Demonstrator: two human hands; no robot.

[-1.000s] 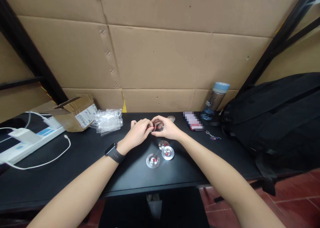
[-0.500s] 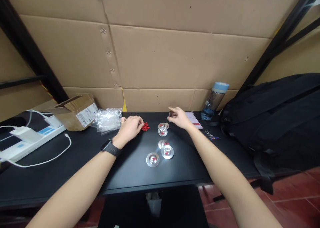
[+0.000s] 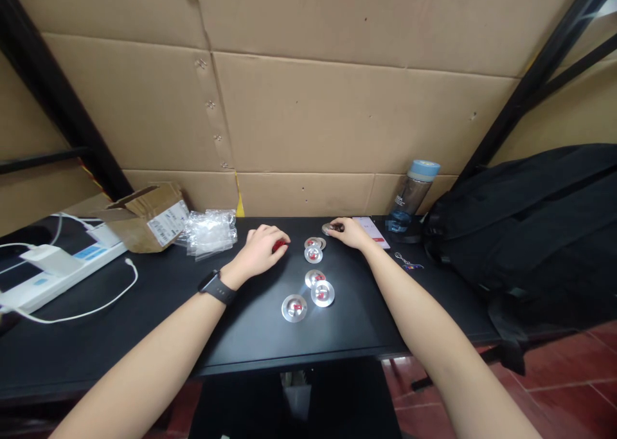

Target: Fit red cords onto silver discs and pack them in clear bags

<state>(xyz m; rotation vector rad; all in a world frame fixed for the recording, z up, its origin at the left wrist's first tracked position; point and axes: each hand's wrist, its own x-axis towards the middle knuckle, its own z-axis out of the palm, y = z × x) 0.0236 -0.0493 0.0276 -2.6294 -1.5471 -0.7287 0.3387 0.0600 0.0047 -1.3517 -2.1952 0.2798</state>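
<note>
My left hand (image 3: pixel 263 249), a dark watch on its wrist, is curled over a small pile of red pieces (image 3: pixel 279 245); thumb and fingers close around them and hide most of the pile. Farther right, my right hand (image 3: pixel 349 232) has its fingertips on a stack of metal discs (image 3: pixel 328 228) near the back of the table. Between the hands lie shiny round discs (image 3: pixel 313 254) with raised centres, some overlapping. Closer to the front edge are a disc (image 3: pixel 322 294) partly over another, and a single disc (image 3: pixel 294 308). Red pieces sit on these discs.
Clear plastic bags (image 3: pixel 209 233) and an open cardboard box (image 3: pixel 152 217) stand at left, beside a white power strip (image 3: pixel 62 272) with cables. At right are a phone-like flat panel (image 3: pixel 373 232), a water bottle (image 3: pixel 412 195), a keychain (image 3: pixel 409 262) and a black backpack (image 3: pixel 525 233).
My left hand has shifted right over the red pile, which is now mostly covered. The right hand has lowered, its raised finger now bent down to the disc stack.
</note>
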